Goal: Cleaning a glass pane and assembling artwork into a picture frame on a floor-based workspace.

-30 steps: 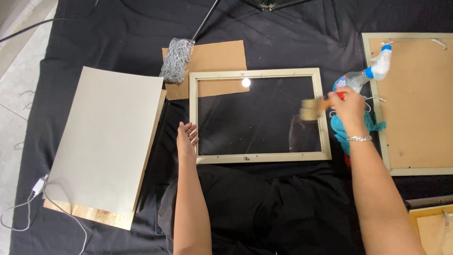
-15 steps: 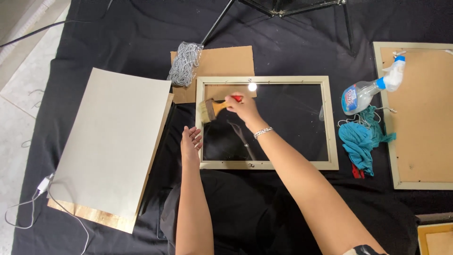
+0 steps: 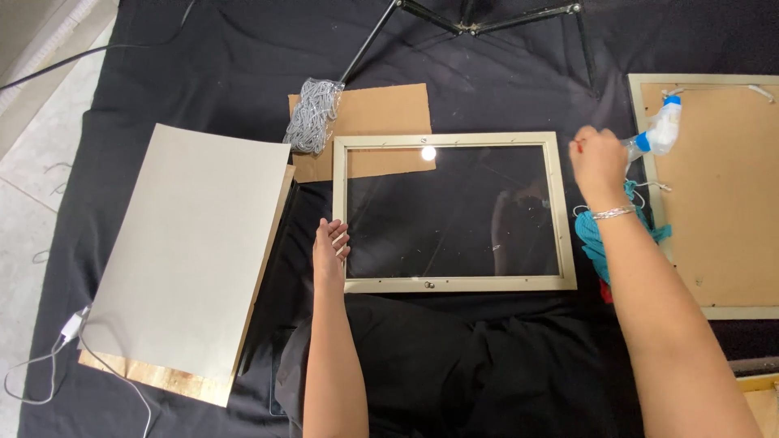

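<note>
A cream picture frame [image 3: 454, 284] with glass lies flat on a black cloth [image 3: 503, 365]. My left hand [image 3: 330, 247] rests open against the frame's left rail, fingers flat. Just past the frame's right rail, my right hand [image 3: 596, 158] hovers with its fingers closed. Only a red tip of the red-handled brush [image 3: 577, 146] shows at its knuckles. A clear spray bottle [image 3: 661, 130] with a blue collar lies right beside this hand. A teal cloth [image 3: 596, 247] lies under my wrist.
A second frame [image 3: 641, 81] with a brown backing lies at the right edge. On the left is a large grey board [image 3: 195, 251]. Brown cardboard [image 3: 381, 113] and a bundle of silver cord [image 3: 312, 118] sit behind the frame. Tripod legs [image 3: 487, 16] cross the top, and a cable [image 3: 49, 365] trails at the lower left.
My right hand went from the bottle side to the frame's upper left corner with the brush, then swung back right to beside the spray bottle. My left hand stayed on the left rail.
</note>
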